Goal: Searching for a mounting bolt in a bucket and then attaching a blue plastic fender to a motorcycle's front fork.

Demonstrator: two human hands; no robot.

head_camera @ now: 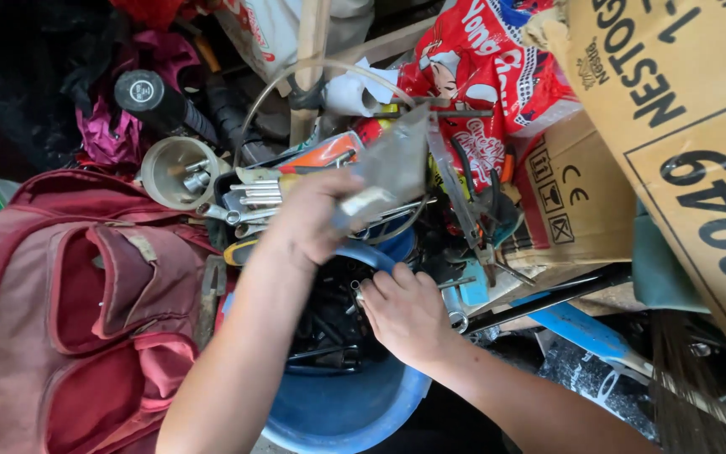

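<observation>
My left hand is raised over a blue round tub and grips a flat grey metal blade with a pale handle, blurred by motion. My right hand reaches into the tub from the right, fingers curled among dark metal tools and bolts; whether it holds one is hidden. Several chrome wrenches lie just behind the left hand.
A worn red bag fills the left. A beige pipe fitting and a black tube sit behind it. Cardboard boxes, a red printed bag, pliers and a blue bar crowd the right.
</observation>
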